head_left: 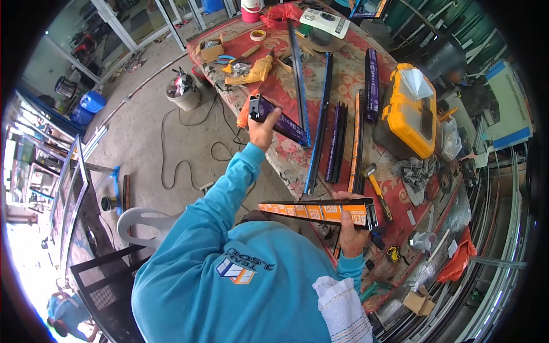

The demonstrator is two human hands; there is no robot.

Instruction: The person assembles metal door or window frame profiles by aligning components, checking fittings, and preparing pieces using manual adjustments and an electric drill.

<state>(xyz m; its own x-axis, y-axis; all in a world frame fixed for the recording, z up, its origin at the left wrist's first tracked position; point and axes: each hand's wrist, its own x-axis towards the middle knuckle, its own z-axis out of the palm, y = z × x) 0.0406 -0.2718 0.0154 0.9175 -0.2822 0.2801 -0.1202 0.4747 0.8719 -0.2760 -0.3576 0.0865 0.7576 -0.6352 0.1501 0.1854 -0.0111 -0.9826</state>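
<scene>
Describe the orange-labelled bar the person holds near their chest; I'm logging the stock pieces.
The orange-labelled bar is a short, dark metal profile, seemingly aluminium, wrapped in orange film with printed squares and lettering. It lies roughly level, its open, channelled end facing right. The right hand clasps it from below near that end; the other end hangs free over the blue sleeve.

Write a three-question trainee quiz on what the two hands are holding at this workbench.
1. True or false: the left hand grips the end of the purple-wrapped profile.
2. What does the right hand hold?
A. the hammer
B. the orange-labelled profile
C. the yellow drill
3. Fill in: the yellow tool case lies on the ____ covering the workbench.

Key: 1 true; 2 B; 3 red patterned cloth.
</scene>
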